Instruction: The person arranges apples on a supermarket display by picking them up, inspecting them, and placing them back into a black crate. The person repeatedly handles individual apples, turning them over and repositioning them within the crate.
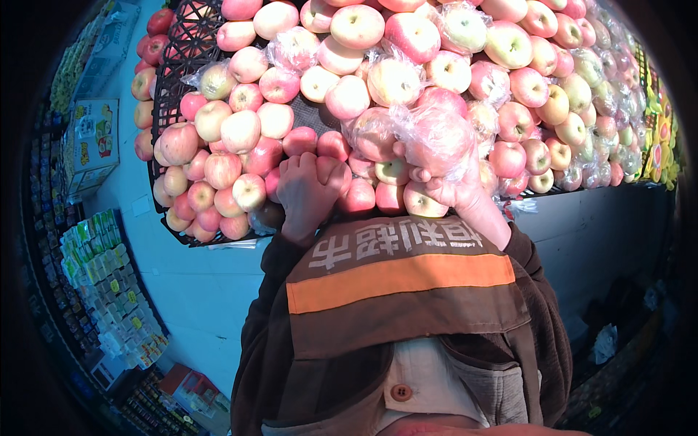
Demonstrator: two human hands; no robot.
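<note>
Pink and yellow apples (240, 131) lie heaped on a display before me, some wrapped in clear plastic film. My left hand (308, 191) reaches into the near edge of the heap, its fingers curled over a red apple (335, 173); whether it grips the apple cannot be told. On the right, my right hand (458, 185) holds a film-wrapped apple (440, 139) above the heap, its fingers around the lower side. An unwrapped yellowish apple (422, 201) sits just under that hand. Dark matting (311, 117) shows in a gap between the apples.
A black plastic crate (163, 103) edges the heap on the left. Beyond a pale floor (191, 305) stand a printed carton (92, 141) and stacked packaged goods (109, 283). Yellow flower-shaped decorations (660, 141) hang at the far right. My brown apron (403, 305) is close to the display's edge.
</note>
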